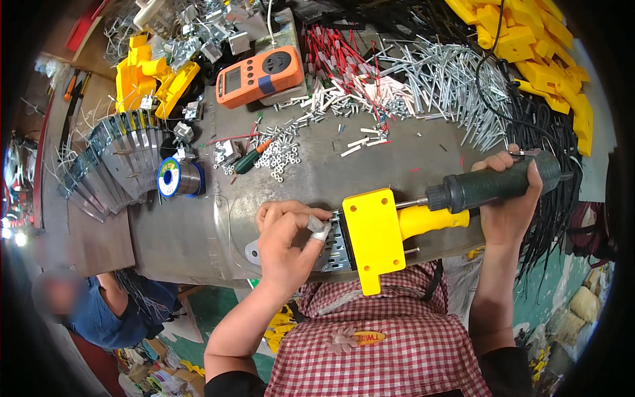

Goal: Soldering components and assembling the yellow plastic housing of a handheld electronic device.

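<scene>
My right hand [509, 192] is wrapped round a dark green electric screwdriver [489, 188]. Its bit reaches left to the upper right edge of a yellow plastic housing with a handle [375, 235], at a screw position. A second screw [411, 250] sticks out of that edge below the handle. Against the housing's left side sits a slotted metal plate [336, 245]. My left hand [288, 241], with tape on its fingers, pinches at the plate's upper left corner; whatever small part lies between the fingertips is hidden.
Behind lie piles of long screws [450, 79], small nuts [281, 155] and red-and-white wires [337, 59]. An orange meter [259, 76], a green-handled screwdriver [251, 159], a solder spool [180, 177] and yellow housings [539, 46] surround the work. Another person [119, 308] sits lower left.
</scene>
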Motion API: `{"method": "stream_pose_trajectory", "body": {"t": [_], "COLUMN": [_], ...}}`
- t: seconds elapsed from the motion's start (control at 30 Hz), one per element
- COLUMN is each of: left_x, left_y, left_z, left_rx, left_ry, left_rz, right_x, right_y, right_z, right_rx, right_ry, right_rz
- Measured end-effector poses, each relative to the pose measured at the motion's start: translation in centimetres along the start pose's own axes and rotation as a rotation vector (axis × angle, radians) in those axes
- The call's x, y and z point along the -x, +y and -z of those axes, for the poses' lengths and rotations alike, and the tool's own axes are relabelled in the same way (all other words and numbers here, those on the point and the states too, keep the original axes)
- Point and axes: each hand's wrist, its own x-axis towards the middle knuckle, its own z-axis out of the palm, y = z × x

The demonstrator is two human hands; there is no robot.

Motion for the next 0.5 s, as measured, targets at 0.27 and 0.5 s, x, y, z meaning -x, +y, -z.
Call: {"method": "stream_pose_trajectory", "body": {"t": [0.27, 0.5], "left_x": [0.55, 0.61], "left_y": [0.45, 0.26], "left_z": [-0.47, -0.74], "left_rx": [-0.043, 0.085], "left_ry": [0.041, 0.046], "left_rz": [-0.055, -0.063], "right_x": [0.19, 0.28], "right_y": [-0.01, 0.19], "right_z": [0.27, -0.23], "right_rx": [-0.027, -0.005], "right_ry": [0.037, 0.043], "right_rz": [-0.025, -0.007]}}
